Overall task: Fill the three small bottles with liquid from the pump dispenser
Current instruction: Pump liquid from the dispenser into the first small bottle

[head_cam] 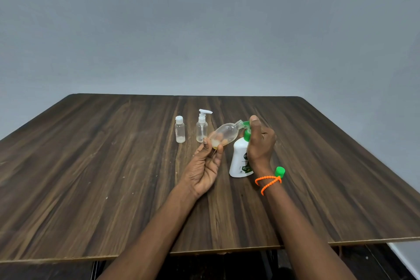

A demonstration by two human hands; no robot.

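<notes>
On the dark wood-grain desk (113,166), furthest left of the things, a small clear plastic bottle with a white screw cap (180,129) stands upright with a shallow layer of pale liquid at its bottom. Just beside it to the right stands a small clear bottle with a white pump top (202,127), upright, its spout pointing right. Next comes the left hand (203,169), palm up, its grip clamped lightly on the base of a clear rounded plastic bottle (223,133): the fingertips and thumb pinch the bottom end, where a little yellowish liquid sits. This bottle is tilted, lifted off the desk, its open neck pointing up and to the right, touching the green nozzle of the white pump dispenser with a green pump head (240,159). The dispenser stands on the desk right of the left hand. The right hand (261,141) wraps the pump head from the right side, its grip curled round it with the thumb raised above the top. An orange beaded bracelet (268,182) circles the right wrist. Just behind that wrist, a small green cap (280,171) rests on the desk.
</notes>
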